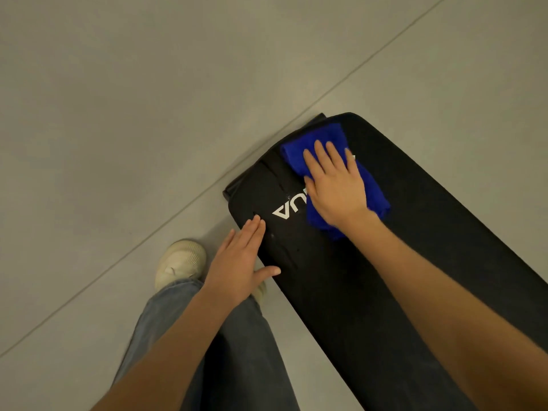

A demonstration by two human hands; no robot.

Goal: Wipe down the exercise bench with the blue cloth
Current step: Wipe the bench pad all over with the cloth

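Here the right hand [336, 188] lay flat, fingers straight, pressing the cloth [318, 143] onto the bench [370, 277] near its far end. The left hand [241, 262] rested open on the bench's left edge, holding nothing.

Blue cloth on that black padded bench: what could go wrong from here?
The folded blue cloth lies near the end of the black padded bench; a long stroke might push it off. The right hand presses flat without gripping, so the cloth may bunch or slip.
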